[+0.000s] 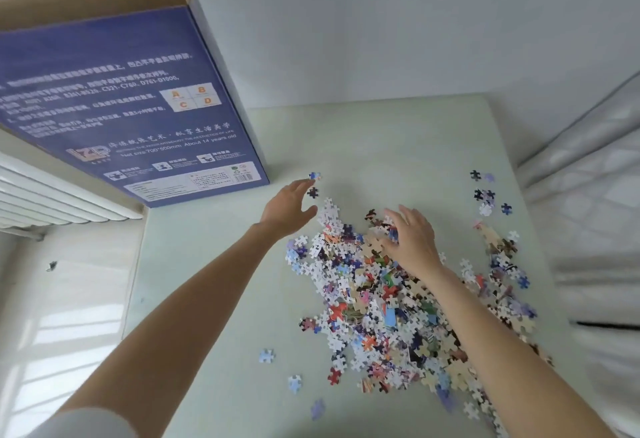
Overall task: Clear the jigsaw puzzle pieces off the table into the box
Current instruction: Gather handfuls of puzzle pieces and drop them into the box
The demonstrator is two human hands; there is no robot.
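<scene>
Most of the work looks undone. A big heap of pieces [391, 299] covers the middle of the table [214, 299], with strays at the far right [485, 195] and a few near the front edge [266, 355]. The box [121, 108] stands tall at the far left corner, flap open; I cannot see inside it, so what is already in there is unknown. The left hand [289, 207] reaches toward two loose pieces [313, 183] beside the box, fingers spread, holding nothing. The right hand [412, 240] rests on the heap's far end, fingers loosely bent over pieces, not clearly gripping any.
</scene>
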